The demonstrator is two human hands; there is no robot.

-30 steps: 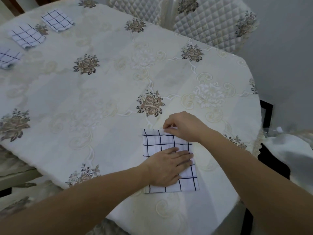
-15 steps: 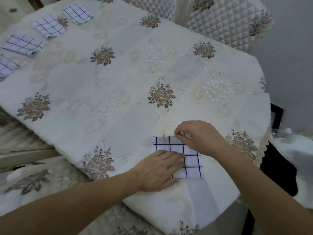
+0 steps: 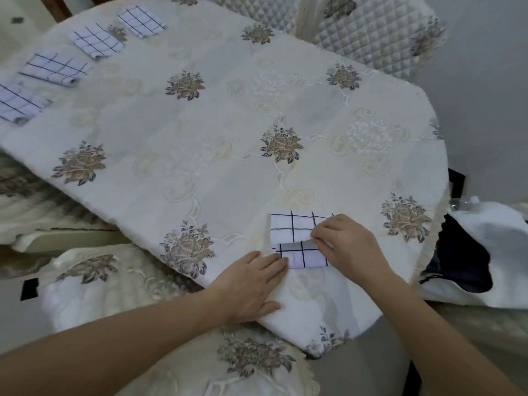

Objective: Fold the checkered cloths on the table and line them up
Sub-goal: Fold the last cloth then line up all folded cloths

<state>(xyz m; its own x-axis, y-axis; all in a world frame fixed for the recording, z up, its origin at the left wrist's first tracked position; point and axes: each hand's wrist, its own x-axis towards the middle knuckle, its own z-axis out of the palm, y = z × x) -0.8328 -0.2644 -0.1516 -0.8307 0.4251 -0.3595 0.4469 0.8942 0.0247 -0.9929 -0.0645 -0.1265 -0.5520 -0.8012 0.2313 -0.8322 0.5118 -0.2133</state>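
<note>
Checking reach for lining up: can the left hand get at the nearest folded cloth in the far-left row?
Probably, with a stretch: only bare tablecloth separates the left hand from that folded cloth, though it lies far off.

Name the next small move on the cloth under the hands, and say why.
Probably carry the pinched edge on to the far edge and press it flat. The right hand pinches a raised flap of the checkered cloth that covers only its near part, while the left hand pins the near left corner with straight fingers.
</note>
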